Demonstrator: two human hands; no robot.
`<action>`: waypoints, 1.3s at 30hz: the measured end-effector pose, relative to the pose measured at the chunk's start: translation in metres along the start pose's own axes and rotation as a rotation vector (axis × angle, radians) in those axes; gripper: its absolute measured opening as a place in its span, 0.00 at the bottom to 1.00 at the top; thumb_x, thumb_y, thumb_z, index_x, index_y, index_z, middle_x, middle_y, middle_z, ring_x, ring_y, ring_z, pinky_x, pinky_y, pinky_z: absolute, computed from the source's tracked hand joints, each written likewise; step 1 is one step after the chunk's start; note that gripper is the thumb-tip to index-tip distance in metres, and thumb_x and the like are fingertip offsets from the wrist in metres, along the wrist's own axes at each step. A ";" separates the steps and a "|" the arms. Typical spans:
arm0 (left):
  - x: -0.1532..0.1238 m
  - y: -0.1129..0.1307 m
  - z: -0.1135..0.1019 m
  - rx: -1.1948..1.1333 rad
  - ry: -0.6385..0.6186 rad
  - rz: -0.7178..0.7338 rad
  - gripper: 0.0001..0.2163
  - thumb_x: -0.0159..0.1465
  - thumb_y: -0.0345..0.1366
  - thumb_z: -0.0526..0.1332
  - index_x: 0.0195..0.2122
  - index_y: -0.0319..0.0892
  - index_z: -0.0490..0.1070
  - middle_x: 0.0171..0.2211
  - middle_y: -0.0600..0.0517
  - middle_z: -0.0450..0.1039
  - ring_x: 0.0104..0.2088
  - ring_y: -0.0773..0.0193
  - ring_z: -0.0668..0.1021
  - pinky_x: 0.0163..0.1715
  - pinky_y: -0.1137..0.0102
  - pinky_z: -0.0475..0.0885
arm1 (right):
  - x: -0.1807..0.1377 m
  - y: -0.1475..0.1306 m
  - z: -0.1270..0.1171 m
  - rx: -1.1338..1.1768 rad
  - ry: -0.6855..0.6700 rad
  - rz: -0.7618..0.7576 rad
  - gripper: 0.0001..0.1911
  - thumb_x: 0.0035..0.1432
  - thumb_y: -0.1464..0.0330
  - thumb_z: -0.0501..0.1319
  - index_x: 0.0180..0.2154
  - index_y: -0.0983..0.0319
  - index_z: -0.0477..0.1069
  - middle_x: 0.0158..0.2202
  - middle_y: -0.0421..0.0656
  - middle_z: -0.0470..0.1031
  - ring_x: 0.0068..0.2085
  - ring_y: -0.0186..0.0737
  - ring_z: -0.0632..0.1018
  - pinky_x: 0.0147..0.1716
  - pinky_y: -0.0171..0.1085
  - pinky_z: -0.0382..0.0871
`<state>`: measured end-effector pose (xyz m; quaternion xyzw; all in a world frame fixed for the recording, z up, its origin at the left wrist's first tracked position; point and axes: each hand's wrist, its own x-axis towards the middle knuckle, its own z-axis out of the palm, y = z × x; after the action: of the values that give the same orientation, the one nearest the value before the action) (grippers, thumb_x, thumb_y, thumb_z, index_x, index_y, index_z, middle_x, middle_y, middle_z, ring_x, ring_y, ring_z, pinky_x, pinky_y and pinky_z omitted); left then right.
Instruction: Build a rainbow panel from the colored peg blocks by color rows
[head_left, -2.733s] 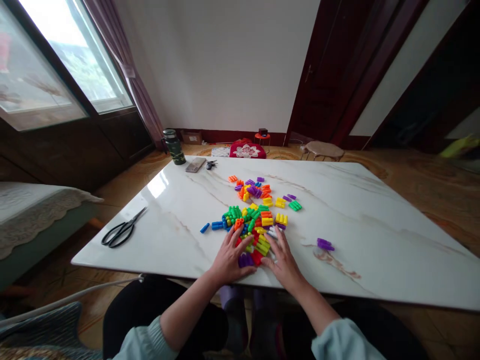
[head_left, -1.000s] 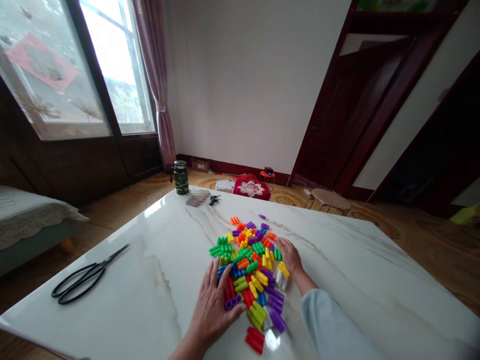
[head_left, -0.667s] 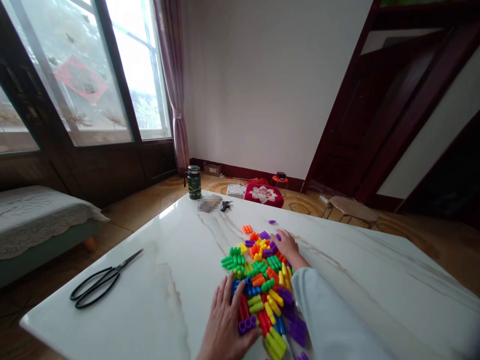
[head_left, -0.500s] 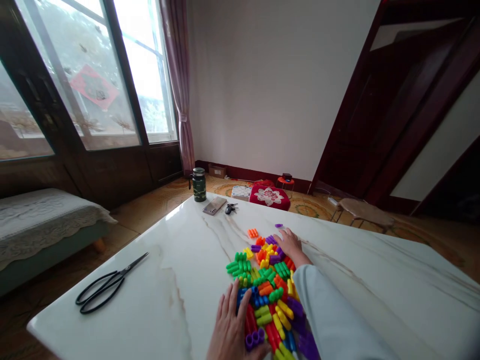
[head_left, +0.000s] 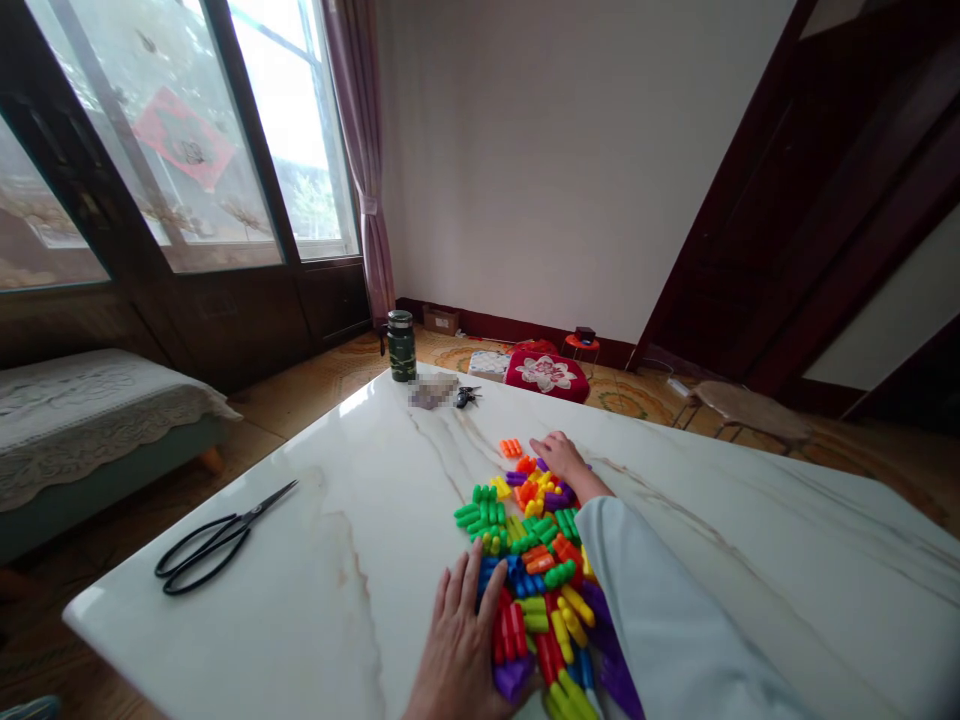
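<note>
A heap of colourful plastic peg-like building blocks [head_left: 536,557] lies on the marble-patterned table. My left hand [head_left: 461,635] rests along the heap's near left side, fingers stretched and apart, touching blue and red blocks. Its thumb is partly hidden by a purple block [head_left: 514,676]. My right hand [head_left: 564,466] reaches over the far end of the heap, fingers stretched out leftward, close to a separate orange block [head_left: 511,448]. What lies beneath its palm is hidden. Green blocks [head_left: 480,513] lie at the heap's left edge.
Black-handled scissors [head_left: 214,548] lie on the table's left part. A dark green bottle [head_left: 401,346], a blurred-out object [head_left: 433,391] and keys [head_left: 466,397] stand or lie near the far corner. Beyond the table are a red cushioned stool [head_left: 546,374] and a brown stool [head_left: 750,410].
My right hand has moved forward and left, over where a lone purple block lay; that block no longer shows. The purple block by my left thumb has turned. The view has tilted slightly down.
</note>
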<state>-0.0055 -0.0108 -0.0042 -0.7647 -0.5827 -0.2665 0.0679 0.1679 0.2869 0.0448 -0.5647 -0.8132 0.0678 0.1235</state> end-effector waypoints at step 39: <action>0.003 0.008 -0.011 -0.120 -0.048 -0.084 0.41 0.56 0.60 0.59 0.67 0.46 0.52 0.70 0.40 0.46 0.66 0.39 0.58 0.60 0.45 0.58 | -0.045 -0.088 -0.016 0.208 0.056 0.115 0.21 0.60 0.69 0.47 0.49 0.64 0.72 0.47 0.49 0.73 0.42 0.39 0.76 0.41 0.34 0.68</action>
<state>-0.0016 -0.0152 0.0079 -0.7484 -0.5989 -0.2850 -0.0035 0.1078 0.2127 0.0766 -0.5963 -0.7642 0.1431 0.1999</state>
